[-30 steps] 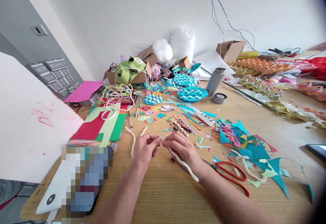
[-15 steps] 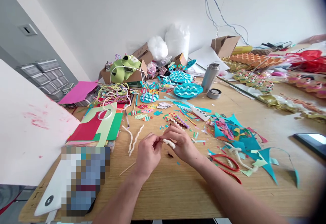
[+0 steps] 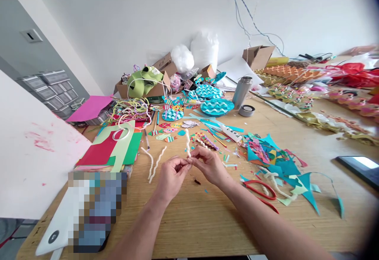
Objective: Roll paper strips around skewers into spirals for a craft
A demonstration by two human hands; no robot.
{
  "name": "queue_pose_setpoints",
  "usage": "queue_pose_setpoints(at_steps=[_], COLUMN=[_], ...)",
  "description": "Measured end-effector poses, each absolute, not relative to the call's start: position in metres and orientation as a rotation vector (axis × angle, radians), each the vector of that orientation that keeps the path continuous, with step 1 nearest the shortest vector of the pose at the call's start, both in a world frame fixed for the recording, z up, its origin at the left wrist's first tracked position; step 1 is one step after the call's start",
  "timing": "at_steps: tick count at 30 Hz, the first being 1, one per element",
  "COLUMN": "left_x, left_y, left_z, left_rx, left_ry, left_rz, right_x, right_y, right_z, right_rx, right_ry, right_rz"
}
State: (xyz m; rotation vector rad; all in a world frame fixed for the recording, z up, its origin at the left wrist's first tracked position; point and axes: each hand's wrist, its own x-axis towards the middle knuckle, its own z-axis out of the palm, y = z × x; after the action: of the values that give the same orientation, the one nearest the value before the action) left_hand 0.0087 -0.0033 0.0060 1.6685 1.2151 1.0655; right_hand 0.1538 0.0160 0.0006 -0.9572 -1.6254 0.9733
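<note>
My left hand [image 3: 174, 176] and my right hand [image 3: 209, 166] meet above the table, thumbs and fingertips pinched together. Between them stands a white bumpy pipe cleaner [image 3: 187, 143], upright, its lower end hidden in the fingers. To the left of my hands lie a wavy white pipe cleaner [image 3: 157, 164] and a bent white strip [image 3: 151, 160]. Just beyond my right hand are purple and brown twisted pieces [image 3: 209, 141]. A small dark scrap [image 3: 197, 181] rests on the wood below the hands.
Red-handled scissors [image 3: 262, 191] lie to the right, near blue paper scraps [image 3: 288, 165]. Further back are paper fish [image 3: 170, 138], a glue tube [image 3: 231, 133], blue wave-decorated discs [image 3: 217, 107] and a steel flask [image 3: 242, 91]. Coloured sheets [image 3: 133, 147] are stacked left; a phone [image 3: 359, 173] lies right.
The white pipe cleaner has swung from lying under my right hand to pointing up and away. My fingertips have come closer together, and the view has shifted slightly.
</note>
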Motion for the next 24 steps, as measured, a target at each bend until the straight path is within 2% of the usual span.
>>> queue_pose_setpoints(at_steps=[8,12,24], left_x=[0.008,0.008,0.001], left_y=[-0.007,-0.011,-0.003], left_z=[0.011,0.013,0.023], left_rx=[1.780,1.734,0.639], left_ry=[1.266,1.252,0.862], left_rz=[1.101,1.111,1.340], right_x=[0.153,0.152,0.131], right_y=[0.016,0.015,-0.007], right_z=[-0.001,0.002,0.004], right_rx=[-0.821,-0.816,-0.714], right_ry=[-1.353,-1.299,-1.488], right_rz=[1.454,1.525,1.517])
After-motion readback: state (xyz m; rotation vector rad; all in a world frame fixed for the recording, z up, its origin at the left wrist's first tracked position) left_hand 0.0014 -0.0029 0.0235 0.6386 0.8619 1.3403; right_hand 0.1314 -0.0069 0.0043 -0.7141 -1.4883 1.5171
